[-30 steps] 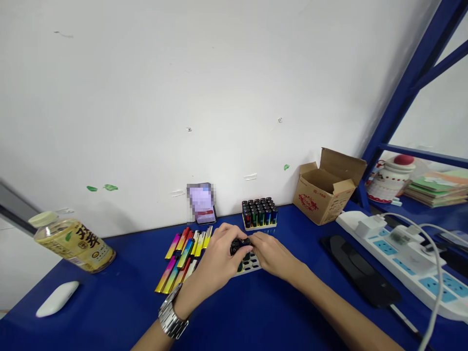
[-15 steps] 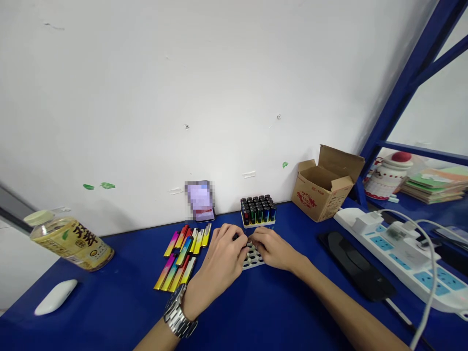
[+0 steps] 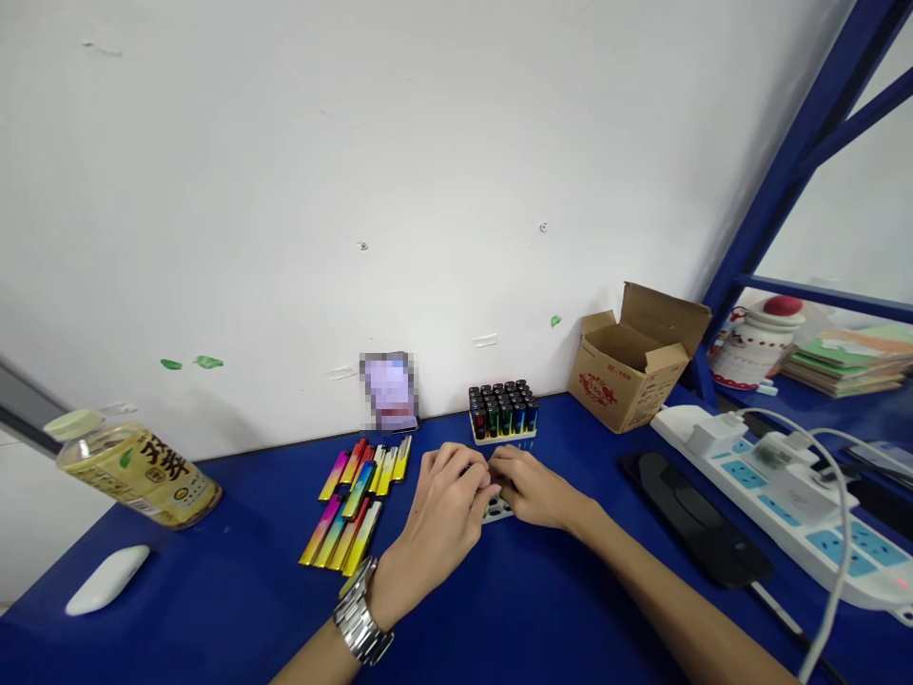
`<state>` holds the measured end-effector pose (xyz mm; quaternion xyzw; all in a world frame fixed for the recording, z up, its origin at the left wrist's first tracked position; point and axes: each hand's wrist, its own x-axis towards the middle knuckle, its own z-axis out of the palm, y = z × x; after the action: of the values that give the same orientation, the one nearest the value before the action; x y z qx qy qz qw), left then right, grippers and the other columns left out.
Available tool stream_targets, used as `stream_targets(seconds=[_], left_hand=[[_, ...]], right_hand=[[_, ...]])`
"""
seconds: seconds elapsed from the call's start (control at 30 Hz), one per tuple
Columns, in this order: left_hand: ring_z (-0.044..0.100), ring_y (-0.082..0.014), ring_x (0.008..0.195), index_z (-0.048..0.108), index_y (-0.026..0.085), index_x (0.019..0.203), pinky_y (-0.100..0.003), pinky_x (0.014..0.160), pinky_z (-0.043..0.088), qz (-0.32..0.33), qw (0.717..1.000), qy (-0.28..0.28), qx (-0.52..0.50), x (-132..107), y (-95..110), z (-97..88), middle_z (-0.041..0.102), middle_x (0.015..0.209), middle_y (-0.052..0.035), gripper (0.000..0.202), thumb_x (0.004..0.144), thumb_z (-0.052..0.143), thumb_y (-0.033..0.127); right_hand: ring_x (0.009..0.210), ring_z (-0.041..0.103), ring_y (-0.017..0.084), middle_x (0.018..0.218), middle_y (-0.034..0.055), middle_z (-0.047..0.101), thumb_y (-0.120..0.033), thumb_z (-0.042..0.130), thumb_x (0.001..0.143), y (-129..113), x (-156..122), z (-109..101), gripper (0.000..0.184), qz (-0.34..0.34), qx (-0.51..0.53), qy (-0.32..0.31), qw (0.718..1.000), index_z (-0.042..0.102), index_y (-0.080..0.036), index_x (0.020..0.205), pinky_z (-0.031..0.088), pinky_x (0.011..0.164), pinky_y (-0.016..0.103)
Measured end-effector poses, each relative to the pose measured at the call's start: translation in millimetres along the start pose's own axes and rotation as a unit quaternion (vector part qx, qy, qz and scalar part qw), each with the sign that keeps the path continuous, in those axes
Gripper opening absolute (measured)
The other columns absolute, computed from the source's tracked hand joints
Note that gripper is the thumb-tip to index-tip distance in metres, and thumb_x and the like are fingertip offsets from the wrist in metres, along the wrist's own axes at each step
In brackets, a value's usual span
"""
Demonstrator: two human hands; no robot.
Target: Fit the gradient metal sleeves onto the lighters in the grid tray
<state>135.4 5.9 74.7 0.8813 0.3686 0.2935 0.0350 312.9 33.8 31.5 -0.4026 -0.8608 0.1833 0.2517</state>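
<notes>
My left hand (image 3: pixel 442 514), with a metal watch (image 3: pixel 363 623) on its wrist, and my right hand (image 3: pixel 534 490) meet fingertip to fingertip over a pale slotted tray (image 3: pixel 497 512) on the blue table (image 3: pixel 499 609). The fingers of both hands are curled down and pressed together on the tray. What lies under them is hidden. Just behind the hands stands a second tray packed with upright black-topped lighters (image 3: pixel 503 411). Left of my left hand, several bright multicoloured lighters (image 3: pixel 355 504) lie flat in rows.
A yellow tea bottle (image 3: pixel 135 466) and a white mouse (image 3: pixel 106 578) sit at the left. A phone (image 3: pixel 390 390) leans on the wall. An open cardboard box (image 3: pixel 638 357), a black flat object (image 3: pixel 703 518) and a white power strip (image 3: pixel 785 495) with cables fill the right.
Both hands have come down from holding a bunch of black-topped lighters above the slotted tray to pressing on it. The lighters' tops no longer show between the fingers.
</notes>
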Motion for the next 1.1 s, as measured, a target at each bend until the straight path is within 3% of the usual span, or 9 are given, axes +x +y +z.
stream_targets(seconds=[0.3, 0.4, 0.5, 0.6, 0.73, 0.77, 0.87, 1.0, 1.1], left_hand=[[0.051, -0.0266, 0.102, 0.062, 0.013, 0.084, -0.05, 0.088, 0.038, 0.052, 0.981, 0.012, 0.187, -3.0, 4.4, -2.0, 0.062, 0.1, -0.0108, 0.022, 0.093, 0.043, 0.02], [0.052, -0.026, 0.103, 0.064, 0.014, 0.086, -0.046, 0.087, 0.042, 0.041, 0.985, -0.005, 0.165, -2.9, 7.4, -7.8, 0.061, 0.101, -0.011, 0.025, 0.093, 0.043, 0.024], [0.053, -0.0233, 0.103, 0.064, 0.017, 0.093, -0.041, 0.088, 0.044, -0.031, 0.994, 0.009, 0.107, -2.8, -3.3, -21.3, 0.06, 0.11, -0.0099, 0.027, 0.094, 0.04, 0.032], [0.054, -0.025, 0.107, 0.059, 0.016, 0.106, -0.042, 0.091, 0.044, -0.157, 0.978, 0.034, 0.137, -8.9, -33.3, -41.2, 0.06, 0.112, -0.0121, 0.036, 0.095, 0.032, 0.036], [0.059, -0.0331, 0.094, 0.06, 0.011, 0.104, -0.045, 0.078, 0.047, -0.339, 0.893, -0.095, 0.281, -29.5, -77.0, -57.0, 0.062, 0.097, -0.0172, 0.041, 0.092, 0.034, 0.04], [0.059, -0.0337, 0.094, 0.06, 0.011, 0.104, -0.045, 0.076, 0.047, -0.347, 0.88, -0.134, 0.296, -34.5, -83.4, -56.3, 0.063, 0.097, -0.0173, 0.042, 0.091, 0.034, 0.041], [0.059, -0.0337, 0.095, 0.058, 0.009, 0.107, -0.043, 0.076, 0.047, -0.369, 0.862, -0.175, 0.301, -41.3, -88.0, -44.7, 0.062, 0.102, -0.0186, 0.048, 0.091, 0.033, 0.047], [0.058, -0.0353, 0.096, 0.057, 0.006, 0.105, -0.044, 0.077, 0.046, -0.375, 0.854, -0.162, 0.323, -31.4, -75.9, -24.7, 0.059, 0.105, -0.0226, 0.052, 0.091, 0.032, 0.048], [0.058, -0.0361, 0.097, 0.057, 0.005, 0.101, -0.045, 0.078, 0.046, -0.352, 0.866, -0.148, 0.324, -21.9, -67.9, -15.8, 0.059, 0.103, -0.0233, 0.046, 0.091, 0.034, 0.044]], right_hand=[[0.088, 0.056, 0.021, 0.092, 0.0089, 0.059, 0.001, 0.043, 0.077, -1.0, -0.7, -0.9, 0.032, 0.008, 0.001, -0.015, 1.0, 0.065, -0.013, 0.096, 0.047, 0.078, 0.032], [0.091, 0.056, 0.021, 0.093, 0.0084, 0.058, 0.001, 0.046, 0.074, -4.3, -1.2, -3.2, 0.032, 0.021, 0.008, -0.028, 0.999, 0.064, -0.014, 0.095, 0.046, 0.081, 0.033], [0.098, 0.054, 0.023, 0.098, 0.0084, 0.056, -0.008, 0.057, 0.072, -9.2, -2.4, -9.3, 0.029, 0.033, 0.03, -0.055, 0.998, 0.062, -0.015, 0.1, 0.045, 0.087, 0.036], [0.106, 0.051, 0.026, 0.108, 0.0096, 0.053, -0.024, 0.071, 0.069, -12.0, -3.3, -15.7, 0.042, 0.05, 0.05, -0.101, 0.992, 0.058, -0.016, 0.108, 0.045, 0.09, 0.038], [0.109, 0.052, 0.027, 0.116, 0.0104, 0.051, -0.028, 0.073, 0.072, -12.3, -1.8, -15.6, 0.043, 0.098, 0.056, -0.134, 0.984, 0.057, -0.017, 0.11, 0.047, 0.087, 0.038], [0.11, 0.052, 0.027, 0.117, 0.0102, 0.051, -0.028, 0.072, 0.073, -12.6, -1.0, -13.6, 0.042, 0.106, 0.06, -0.13, 0.984, 0.057, -0.018, 0.111, 0.047, 0.088, 0.038], [0.113, 0.05, 0.027, 0.119, 0.0101, 0.051, -0.028, 0.071, 0.075, -15.8, 1.9, -3.7, 0.042, 0.102, 0.062, -0.1, 0.988, 0.056, -0.018, 0.114, 0.045, 0.092, 0.038], [0.113, 0.05, 0.026, 0.119, 0.0115, 0.052, -0.023, 0.064, 0.081, -22.0, 4.4, 10.8, 0.036, 0.07, 0.04, -0.048, 0.996, 0.056, -0.016, 0.115, 0.042, 0.099, 0.039], [0.113, 0.05, 0.027, 0.119, 0.0129, 0.053, -0.02, 0.062, 0.081, -23.6, 4.6, 16.8, 0.035, 0.056, 0.027, -0.028, 0.998, 0.056, -0.015, 0.115, 0.042, 0.101, 0.041]])
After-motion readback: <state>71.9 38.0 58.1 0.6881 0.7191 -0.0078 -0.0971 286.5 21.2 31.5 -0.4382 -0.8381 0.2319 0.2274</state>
